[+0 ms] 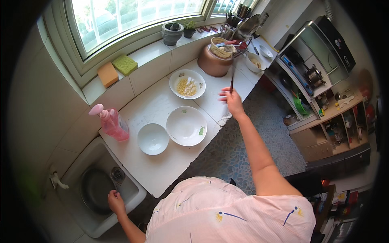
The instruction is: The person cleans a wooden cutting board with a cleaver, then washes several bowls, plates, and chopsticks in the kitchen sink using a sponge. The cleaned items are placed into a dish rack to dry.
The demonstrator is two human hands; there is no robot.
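Note:
My right hand [233, 102] is raised over the counter's front edge, holding a slim dark utensil [232, 80] that is blurred and points toward a copper-coloured pot [212, 62]. On the pot rests a cream plastic basket [219, 52] with utensils. My left hand [116, 200] hangs over the sink [129, 179], its fingers curled near a dark round pan [96, 189]; whether it grips anything is unclear. Between my hands stand a small white bowl [153, 139], a larger white bowl with green prints [186, 126] and a white bowl [174, 88] holding yellow kernels or beans [186, 88] in liquid.
A pink pump bottle [115, 126] stands at the sink's corner. An orange sponge [108, 74], a green sponge [125, 64], a stone mortar [172, 34] and a potted plant [189, 29] line the sill. Farther right are a food bowl [254, 63], a knife [256, 50] and a stove [296, 74].

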